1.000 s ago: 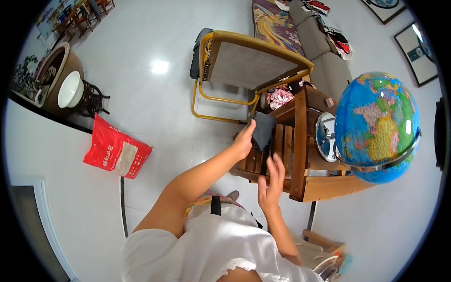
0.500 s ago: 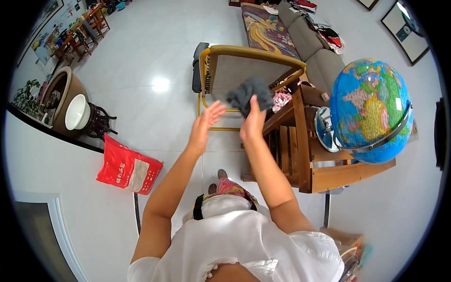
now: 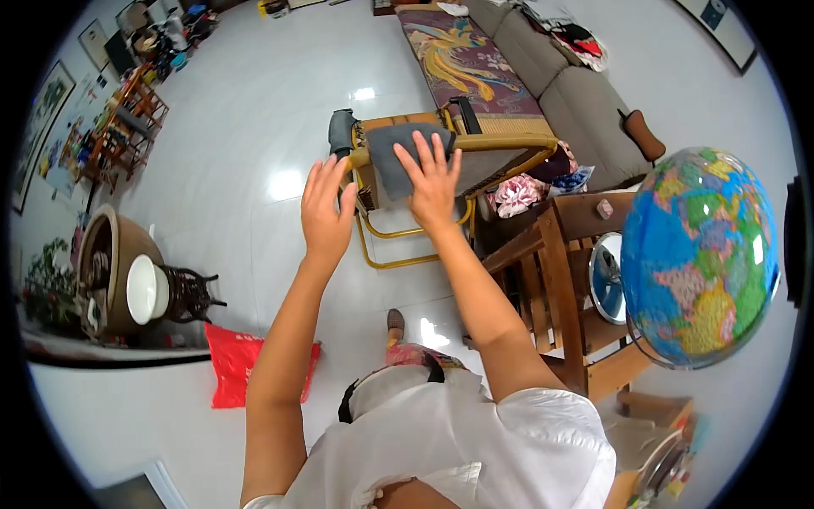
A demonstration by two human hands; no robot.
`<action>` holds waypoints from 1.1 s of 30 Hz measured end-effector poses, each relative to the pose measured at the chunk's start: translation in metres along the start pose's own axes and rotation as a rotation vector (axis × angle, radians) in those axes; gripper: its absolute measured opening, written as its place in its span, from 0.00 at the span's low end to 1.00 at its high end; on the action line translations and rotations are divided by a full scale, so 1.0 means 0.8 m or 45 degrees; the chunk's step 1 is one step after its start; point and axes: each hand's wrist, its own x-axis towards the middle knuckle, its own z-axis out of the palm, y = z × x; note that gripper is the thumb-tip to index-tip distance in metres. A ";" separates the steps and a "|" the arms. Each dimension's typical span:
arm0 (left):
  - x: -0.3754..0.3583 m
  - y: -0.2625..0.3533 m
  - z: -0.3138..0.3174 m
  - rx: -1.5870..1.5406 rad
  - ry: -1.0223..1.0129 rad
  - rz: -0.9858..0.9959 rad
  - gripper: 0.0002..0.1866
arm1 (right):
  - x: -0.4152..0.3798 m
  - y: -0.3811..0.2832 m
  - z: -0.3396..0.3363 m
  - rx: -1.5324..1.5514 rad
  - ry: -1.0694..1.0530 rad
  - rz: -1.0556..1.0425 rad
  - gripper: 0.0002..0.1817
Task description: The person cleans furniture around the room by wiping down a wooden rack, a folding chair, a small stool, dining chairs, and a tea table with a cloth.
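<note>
A folding lounge chair with a gold tubular frame stands in front of me, its backrest toward me. Draped over the top bar is a dark grey cloth. My right hand lies flat on this cloth with fingers spread, pressing it against the bar. At the chair's top left corner is my left hand, fingers stretched and apart, fingertips right by the gold tube and holding nothing. Beyond it, a grey padded armrest shows on the chair's left side.
A large globe sits by a wooden rack at right. Behind the chair is a grey sofa. To the left are a white bowl on a dark stand, a big clay pot and a red bag on the floor.
My right hand has brought the bunched cloth forward onto the chair's top bar, opening its fingers over it. My left hand has moved left to the chair's corner. The view has shifted closer to the chair.
</note>
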 end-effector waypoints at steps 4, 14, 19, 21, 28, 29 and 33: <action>0.072 -0.020 0.059 0.188 -0.215 0.378 0.25 | 0.002 0.083 -0.011 -0.135 0.242 0.212 0.39; 0.128 -0.082 0.093 -0.169 -0.620 0.318 0.19 | 0.045 0.170 -0.001 -0.150 0.763 0.487 0.30; 0.134 -0.092 0.093 -0.428 -0.702 0.277 0.16 | -0.018 0.058 0.075 0.079 0.419 0.201 0.29; 0.137 -0.099 0.092 -0.617 -0.833 0.123 0.17 | -0.053 0.017 0.127 0.104 0.353 0.141 0.29; 0.159 -0.105 0.079 -0.781 -1.186 0.047 0.21 | -0.077 -0.112 0.245 0.468 0.217 0.438 0.30; 0.159 -0.108 0.080 -0.796 -1.199 0.056 0.21 | -0.075 -0.121 0.257 0.535 0.232 0.508 0.30; 0.149 -0.115 0.086 -0.809 -1.118 0.055 0.24 | -0.106 -0.135 0.310 0.923 0.219 0.892 0.33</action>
